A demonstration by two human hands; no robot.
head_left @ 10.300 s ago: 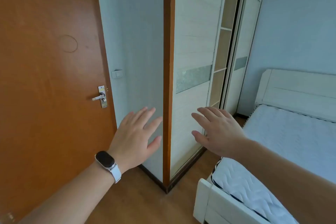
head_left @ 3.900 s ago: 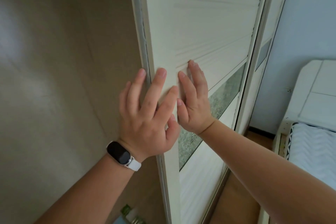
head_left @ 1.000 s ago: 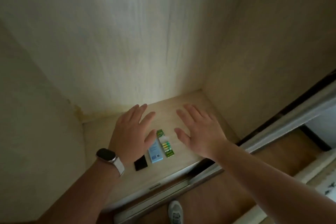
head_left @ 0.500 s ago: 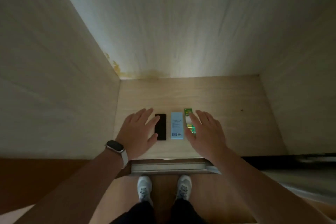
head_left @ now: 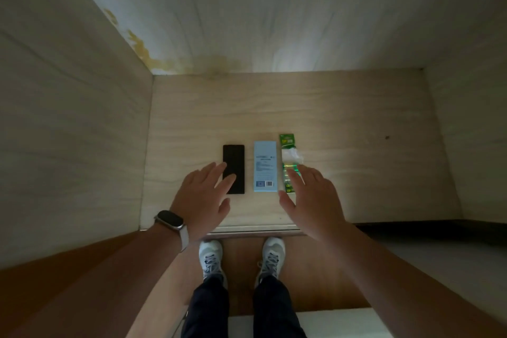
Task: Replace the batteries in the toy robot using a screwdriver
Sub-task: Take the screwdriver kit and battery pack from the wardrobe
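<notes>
Down on the wardrobe floor (head_left: pixel 343 123) three things lie in a row, close but apart: a black case (head_left: pixel 234 156), a blue box (head_left: pixel 265 164) at its 3 o'clock, and the battery pack (head_left: pixel 287 145) at 3 o'clock of the box. Both hands are spread flat, fingers straight, holding nothing. The left hand (head_left: pixel 204 197), with a watch (head_left: pixel 169 221) on its wrist, extends from 6 o'clock with its fingertips over the case's lower half. The right hand (head_left: pixel 312 200) covers the pack's near end. In this dim light I cannot tell whether either touches. Pale shoes (head_left: pixel 211 255) stand just outside the sill.
</notes>
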